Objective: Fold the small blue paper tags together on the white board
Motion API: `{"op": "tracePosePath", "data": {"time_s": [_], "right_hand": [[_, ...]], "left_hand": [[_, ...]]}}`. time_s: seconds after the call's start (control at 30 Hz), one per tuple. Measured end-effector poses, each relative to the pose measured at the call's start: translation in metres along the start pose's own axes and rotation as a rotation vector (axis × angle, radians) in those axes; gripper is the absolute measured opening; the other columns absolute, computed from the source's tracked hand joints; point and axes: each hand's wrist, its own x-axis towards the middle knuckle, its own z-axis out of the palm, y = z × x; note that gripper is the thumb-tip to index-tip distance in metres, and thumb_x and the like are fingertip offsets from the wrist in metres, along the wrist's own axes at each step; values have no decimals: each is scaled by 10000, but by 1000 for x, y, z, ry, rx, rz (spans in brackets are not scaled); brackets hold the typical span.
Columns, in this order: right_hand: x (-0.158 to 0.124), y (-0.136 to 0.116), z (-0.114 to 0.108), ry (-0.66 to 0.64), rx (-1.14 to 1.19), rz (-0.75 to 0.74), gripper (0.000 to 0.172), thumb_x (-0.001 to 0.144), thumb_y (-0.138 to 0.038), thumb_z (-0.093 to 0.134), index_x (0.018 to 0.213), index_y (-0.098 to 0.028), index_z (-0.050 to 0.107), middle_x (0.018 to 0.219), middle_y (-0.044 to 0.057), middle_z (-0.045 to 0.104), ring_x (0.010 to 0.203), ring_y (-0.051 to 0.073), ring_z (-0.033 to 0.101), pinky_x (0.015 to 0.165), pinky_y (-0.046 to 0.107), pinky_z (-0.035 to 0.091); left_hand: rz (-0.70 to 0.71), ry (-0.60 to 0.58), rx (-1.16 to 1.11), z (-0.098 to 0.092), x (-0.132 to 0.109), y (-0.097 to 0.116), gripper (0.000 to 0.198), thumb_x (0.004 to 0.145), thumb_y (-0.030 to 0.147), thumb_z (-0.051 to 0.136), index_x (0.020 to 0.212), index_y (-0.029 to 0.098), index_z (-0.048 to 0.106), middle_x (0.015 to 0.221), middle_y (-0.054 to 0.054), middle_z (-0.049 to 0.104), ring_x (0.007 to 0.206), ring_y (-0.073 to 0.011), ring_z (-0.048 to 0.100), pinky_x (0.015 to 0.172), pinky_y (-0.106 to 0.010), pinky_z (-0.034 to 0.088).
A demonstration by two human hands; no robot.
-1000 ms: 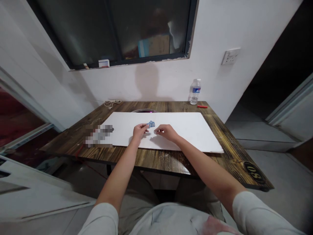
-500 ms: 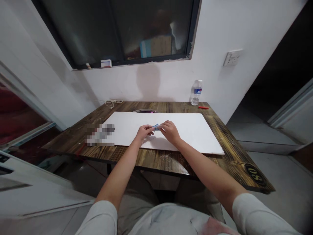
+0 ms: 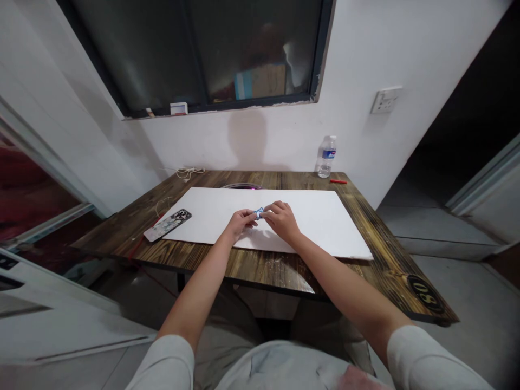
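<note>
Closer together than a second ago, our right hand [image 3: 281,221] and left hand [image 3: 239,223] both pinch the blue piece [image 3: 259,213] above the board [image 3: 320,222]; our handling looks unfinished.

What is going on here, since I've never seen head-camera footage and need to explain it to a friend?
There is no machine: these are a person's own bare hands, seen by one camera worn on the head, looking forward and down.

The left hand pinches a small blue-and-white piece. The right hand has its fingertips at the piece's other side; their exact grip is too small to make out.

Below lies a white board on a wooden table. A phone lies at the left, with a bottle and a thin red item at the back right.
</note>
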Motion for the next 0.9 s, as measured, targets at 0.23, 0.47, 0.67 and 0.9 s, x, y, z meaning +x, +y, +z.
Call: {"op": "tracePosePath", "data": {"time_s": [0.23,0.47,0.67,0.9], "right_hand": [[0,-1,-1,-72,0,24,148,929,-238,609,923,-290,748,1035,33,707,978,222,500,805,356,327],[3,-8,-3,-182,33,38,283,877,-290,676,1160,-276,678,1178,97,637,1034,267,514,834,390,390],[1,-18,3,-369,157,-47,466,861,-336,690,1286,-181,575,1253,152,596,1139,283,528,913,415,440],[-2,-20,9,-602,257,-171,427,853,-450,677,1193,-193,660,1151,106,689,1105,259,588,932,372,421]], "left_hand": [[7,-22,14,-1,0,-1,467,495,503,875,691,147,643,578,-12,634,522,-108,582,510,-209,366],[83,138,-21,-7,8,-5,422,504,435,869,756,151,684,588,-3,639,524,-116,594,519,-219,390],[131,328,-80,-13,14,-7,410,521,407,853,798,153,689,594,6,634,512,-97,579,504,-202,402],[103,425,-78,-16,14,-4,406,527,405,833,814,161,683,646,5,649,518,-79,566,459,-171,368]]}}
